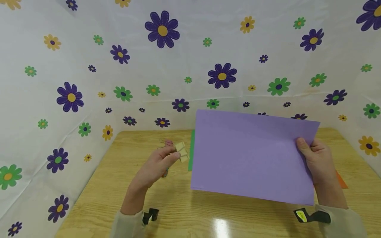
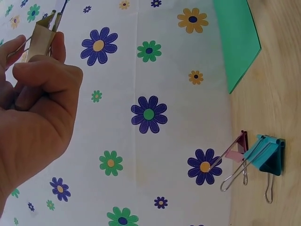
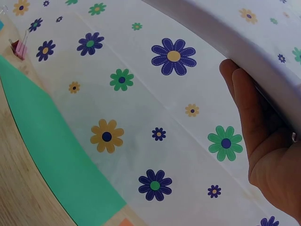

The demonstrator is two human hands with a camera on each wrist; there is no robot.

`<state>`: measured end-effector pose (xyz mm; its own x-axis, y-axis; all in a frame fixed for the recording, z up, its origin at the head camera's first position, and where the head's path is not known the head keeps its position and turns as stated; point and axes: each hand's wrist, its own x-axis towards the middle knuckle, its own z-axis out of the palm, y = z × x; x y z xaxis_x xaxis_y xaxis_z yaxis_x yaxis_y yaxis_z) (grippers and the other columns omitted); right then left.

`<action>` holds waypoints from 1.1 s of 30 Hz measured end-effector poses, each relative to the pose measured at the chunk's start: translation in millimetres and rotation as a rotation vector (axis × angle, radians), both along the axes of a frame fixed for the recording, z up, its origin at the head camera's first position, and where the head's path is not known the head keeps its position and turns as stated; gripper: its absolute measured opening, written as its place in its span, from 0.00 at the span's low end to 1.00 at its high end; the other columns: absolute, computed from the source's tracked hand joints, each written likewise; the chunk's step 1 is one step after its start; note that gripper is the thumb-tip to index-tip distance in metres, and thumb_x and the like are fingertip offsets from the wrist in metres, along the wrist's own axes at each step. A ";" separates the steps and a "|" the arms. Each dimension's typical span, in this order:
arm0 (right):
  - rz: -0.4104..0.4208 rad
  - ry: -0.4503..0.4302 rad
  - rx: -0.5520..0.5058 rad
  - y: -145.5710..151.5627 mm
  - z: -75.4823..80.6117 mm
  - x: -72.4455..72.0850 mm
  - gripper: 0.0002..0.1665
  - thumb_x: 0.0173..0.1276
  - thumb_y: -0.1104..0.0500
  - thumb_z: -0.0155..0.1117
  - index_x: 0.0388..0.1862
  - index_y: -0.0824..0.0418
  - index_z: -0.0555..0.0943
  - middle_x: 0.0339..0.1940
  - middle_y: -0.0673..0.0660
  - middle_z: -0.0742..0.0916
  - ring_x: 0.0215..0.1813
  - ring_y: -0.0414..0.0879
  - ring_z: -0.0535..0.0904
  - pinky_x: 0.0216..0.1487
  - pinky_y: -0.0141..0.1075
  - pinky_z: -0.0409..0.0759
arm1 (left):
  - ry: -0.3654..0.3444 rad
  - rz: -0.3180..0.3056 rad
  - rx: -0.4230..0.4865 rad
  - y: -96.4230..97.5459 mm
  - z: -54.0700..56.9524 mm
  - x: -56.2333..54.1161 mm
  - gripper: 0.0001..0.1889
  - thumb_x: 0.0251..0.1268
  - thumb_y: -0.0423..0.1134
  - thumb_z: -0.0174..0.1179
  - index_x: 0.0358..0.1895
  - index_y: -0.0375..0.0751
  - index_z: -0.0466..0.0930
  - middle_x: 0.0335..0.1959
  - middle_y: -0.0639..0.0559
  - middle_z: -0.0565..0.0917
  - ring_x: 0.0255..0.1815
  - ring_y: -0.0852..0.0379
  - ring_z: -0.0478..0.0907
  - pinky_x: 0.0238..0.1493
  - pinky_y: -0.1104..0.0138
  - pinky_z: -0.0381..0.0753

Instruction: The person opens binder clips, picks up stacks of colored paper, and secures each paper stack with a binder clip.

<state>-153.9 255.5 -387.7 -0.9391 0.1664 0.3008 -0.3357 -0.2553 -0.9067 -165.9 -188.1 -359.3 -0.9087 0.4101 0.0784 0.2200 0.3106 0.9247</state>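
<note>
My left hand (image 1: 154, 167) pinches a pale gold binder clip (image 1: 182, 152) between thumb and fingers, just left of a purple sheet of paper (image 1: 250, 155). In the left wrist view the clip's mouth points up, and whether it touches the paper I cannot tell. My right hand (image 1: 319, 162) grips the sheet at its right side, thumb on the near face and fingers behind. The sheet is held up, tilted and slightly bowed, above the table. Its back is hidden in the head view.
On the wooden table (image 1: 119, 185), a pink binder clip (image 2: 237, 153) and a teal binder clip (image 2: 269, 154) lie beyond my left hand. Green paper (image 3: 51, 141) lies behind the purple sheet, and an orange corner of paper (image 1: 341, 181) shows at right. A flowered cloth (image 1: 190, 53) hangs around the table.
</note>
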 end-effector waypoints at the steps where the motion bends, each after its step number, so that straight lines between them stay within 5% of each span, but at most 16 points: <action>1: 0.003 -0.003 0.000 -0.1 -0.2 0.1 0.14 0.75 0.65 0.57 0.44 0.51 0.87 0.29 0.47 0.90 0.26 0.38 0.87 0.24 0.29 0.81 | -0.001 -0.013 0.011 0.1 -1.1 -0.9 0.16 0.79 0.44 0.49 0.44 0.31 0.76 0.20 0.55 0.59 0.14 0.64 0.53 0.18 0.72 0.59; 8: 0.031 -0.019 0.001 0.5 -2.3 0.3 0.15 0.76 0.65 0.55 0.48 0.50 0.86 0.32 0.48 0.91 0.28 0.39 0.88 0.26 0.31 0.82 | 0.014 -0.101 0.076 0.5 -10.0 -7.7 0.19 0.79 0.41 0.47 0.26 0.37 0.63 0.15 0.57 0.58 0.14 0.63 0.54 0.19 0.72 0.60; 33: 0.045 -0.029 -0.015 -2.7 2.1 2.4 0.14 0.76 0.65 0.55 0.46 0.51 0.87 0.31 0.48 0.90 0.28 0.38 0.87 0.26 0.30 0.82 | 0.013 -0.151 0.073 1.2 -10.2 -4.4 0.16 0.79 0.40 0.47 0.29 0.36 0.64 0.18 0.56 0.58 0.13 0.63 0.54 0.17 0.72 0.60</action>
